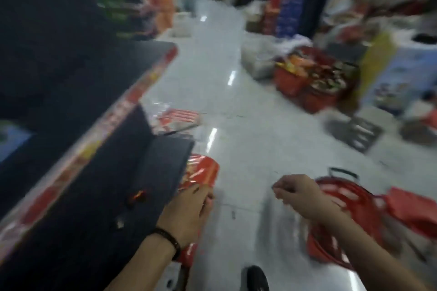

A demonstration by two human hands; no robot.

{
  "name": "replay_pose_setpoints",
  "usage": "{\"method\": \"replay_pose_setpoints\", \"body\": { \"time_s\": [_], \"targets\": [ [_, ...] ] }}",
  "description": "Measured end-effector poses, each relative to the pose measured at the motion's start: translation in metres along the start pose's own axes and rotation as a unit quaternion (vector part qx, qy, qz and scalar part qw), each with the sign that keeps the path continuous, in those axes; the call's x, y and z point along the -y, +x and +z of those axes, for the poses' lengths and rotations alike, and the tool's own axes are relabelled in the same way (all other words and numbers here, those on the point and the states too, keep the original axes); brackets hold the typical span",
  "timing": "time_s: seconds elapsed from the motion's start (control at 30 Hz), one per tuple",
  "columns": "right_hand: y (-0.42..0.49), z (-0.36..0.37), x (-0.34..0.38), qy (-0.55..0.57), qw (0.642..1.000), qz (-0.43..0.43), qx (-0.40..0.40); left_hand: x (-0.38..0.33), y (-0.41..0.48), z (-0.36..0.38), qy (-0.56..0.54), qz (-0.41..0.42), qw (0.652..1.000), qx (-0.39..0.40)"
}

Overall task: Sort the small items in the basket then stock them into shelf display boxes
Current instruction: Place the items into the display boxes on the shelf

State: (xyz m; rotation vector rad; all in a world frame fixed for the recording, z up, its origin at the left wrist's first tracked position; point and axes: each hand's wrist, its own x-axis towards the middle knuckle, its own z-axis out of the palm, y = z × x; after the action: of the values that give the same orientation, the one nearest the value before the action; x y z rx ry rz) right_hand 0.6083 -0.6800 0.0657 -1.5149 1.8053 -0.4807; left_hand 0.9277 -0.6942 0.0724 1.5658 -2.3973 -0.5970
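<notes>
Your left hand point(189, 208) seems to grip a red packet point(201, 172) at the dark shelf point(151, 172) edge, though blur smears the fingers. Your right hand point(299, 192) is curled, just beside the red basket point(343, 190) on the floor point(248, 101) — whether it holds anything, I cannot tell.

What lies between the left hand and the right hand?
In the head view, only bare pale floor, with one small dark mark, lies between the left hand, which holds a red packet, and the right hand.
</notes>
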Motion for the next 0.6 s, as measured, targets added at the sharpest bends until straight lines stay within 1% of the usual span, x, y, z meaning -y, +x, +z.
{"method": "replay_pose_setpoints", "body": {
  "time_s": [0.07,0.13,0.2,0.27,0.37,0.47,0.53,0.6],
  "targets": [
    [-0.029,-0.031,-0.078,0.004,0.996,0.073,-0.058,-0.037,0.033,0.041,0.004,0.048,0.995,0.088],
    [-0.062,-0.053,-0.150,0.028,0.983,0.155,-0.098,-0.076,0.063,0.081,0.024,0.067,0.983,0.167],
    [-0.090,-0.066,-0.214,0.084,0.960,0.237,-0.119,-0.112,0.095,0.121,0.052,0.070,0.972,0.218],
    [-0.111,-0.075,-0.268,0.134,0.937,0.295,-0.132,-0.147,0.131,0.163,0.082,0.083,0.961,0.252],
    [-0.113,-0.087,-0.337,0.175,0.913,0.341,-0.141,-0.203,0.185,0.231,0.122,0.128,0.932,0.318],
    [-0.080,-0.088,-0.419,0.220,0.890,0.377,-0.130,-0.240,0.241,0.309,0.170,0.152,0.904,0.362],
    [-0.041,-0.081,-0.476,0.242,0.880,0.392,-0.117,-0.252,0.277,0.365,0.176,0.145,0.900,0.372],
    [0.006,-0.068,-0.533,0.261,0.876,0.394,-0.096,-0.256,0.308,0.429,0.165,0.126,0.907,0.366]
  ]
}}
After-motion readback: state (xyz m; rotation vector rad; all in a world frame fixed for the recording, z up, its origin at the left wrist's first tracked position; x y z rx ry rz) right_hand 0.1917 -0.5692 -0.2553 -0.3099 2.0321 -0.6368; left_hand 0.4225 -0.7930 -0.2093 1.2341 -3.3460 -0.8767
